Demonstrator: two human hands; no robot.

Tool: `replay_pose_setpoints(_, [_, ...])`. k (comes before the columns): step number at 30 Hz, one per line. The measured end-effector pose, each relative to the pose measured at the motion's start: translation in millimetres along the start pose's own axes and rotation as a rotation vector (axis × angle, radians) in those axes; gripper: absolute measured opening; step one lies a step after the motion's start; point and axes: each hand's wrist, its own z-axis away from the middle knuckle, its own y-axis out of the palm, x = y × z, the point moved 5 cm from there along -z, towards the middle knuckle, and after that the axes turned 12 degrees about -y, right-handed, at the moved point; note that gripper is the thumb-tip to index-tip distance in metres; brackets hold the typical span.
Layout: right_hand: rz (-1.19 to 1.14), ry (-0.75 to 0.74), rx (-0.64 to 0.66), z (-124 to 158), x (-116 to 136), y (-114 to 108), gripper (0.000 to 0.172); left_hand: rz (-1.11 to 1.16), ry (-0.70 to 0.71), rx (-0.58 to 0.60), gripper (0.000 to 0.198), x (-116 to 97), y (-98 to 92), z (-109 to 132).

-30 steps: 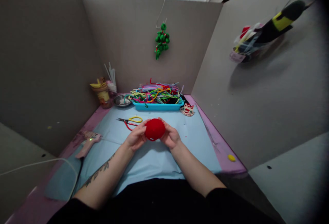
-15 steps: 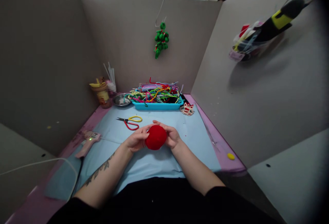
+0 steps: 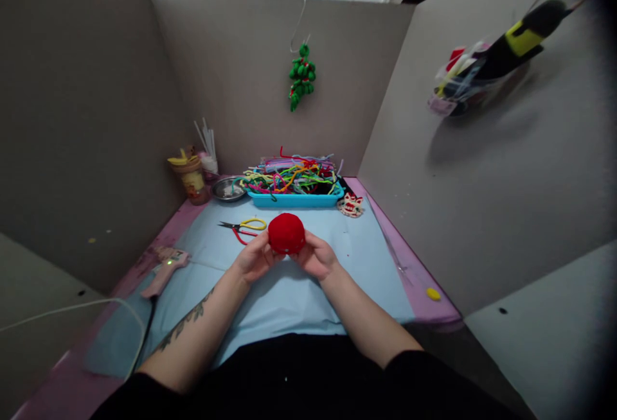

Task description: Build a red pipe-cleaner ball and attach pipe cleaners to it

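Between my two hands is a red rounded, dome-like piece (image 3: 286, 232) with a soft-looking surface and small pale spots along its lower edge. My left hand (image 3: 255, 258) grips its left side, and my right hand (image 3: 315, 255) holds it from the right and below. Some fingertips are hidden behind or under it. Just beyond my left hand lie scissors (image 3: 248, 224) with one yellow and one red handle, the red one partly covered by the hand. The blue cloth (image 3: 289, 307) spreads beneath.
A blue tray (image 3: 296, 201) heaped with colourful pipe cleaners stands at the back, beside a metal dish (image 3: 229, 189). A pink glue gun (image 3: 166, 271) with a lit green light lies left; its cable runs forward. Tweezers (image 3: 399, 262) and a yellow disc (image 3: 432, 293) lie right. Grey partitions (image 3: 270, 118) surround the table.
The red piece has been raised and moved slightly away from me, and tilted so its lower edge with pale spots shows. My hands have shifted from its sides to lower down.
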Motion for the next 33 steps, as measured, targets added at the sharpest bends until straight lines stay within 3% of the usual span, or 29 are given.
replay_pose_setpoints(4, [0.009, 0.063, -0.017, 1.0, 0.0, 0.8, 0.020, 0.023, 0.041, -0.098, 0.029, -4.5, -0.3, 0.8])
replay_pose_setpoints(9, [0.042, 0.063, -0.048, 1.6, -1.1, -0.6, 0.017, -0.047, 0.046, -0.203, 0.047, -6.0, 1.9, 4.8])
replay_pose_setpoints(16, [0.144, 0.033, 0.002, 5.8, -1.3, -3.0, 0.004, -0.211, 0.013, -0.097, 0.061, -4.2, 1.4, 8.4])
replay_pose_setpoints(20, [0.280, 0.027, 0.078, 11.7, 2.1, 3.3, 0.019, -0.381, 0.102, -0.056, 0.060, -15.9, -0.2, 12.1])
replay_pose_setpoints(25, [0.688, -0.118, 0.193, 9.8, 13.9, 7.6, 0.034, -0.733, 0.144, -0.059, 0.044, -25.9, -0.2, 14.4])
replay_pose_setpoints(29, [1.213, -0.399, 0.322, 7.6, 23.5, 17.7, 0.022, -1.156, 0.207, -0.077, 0.031, -25.9, 3.5, 12.8])
replay_pose_setpoints(33, [1.536, -0.503, 0.468, 10.0, 16.8, 23.6, 0.011, -1.417, 0.295, -0.122, 0.025, -23.1, 3.1, 10.5])
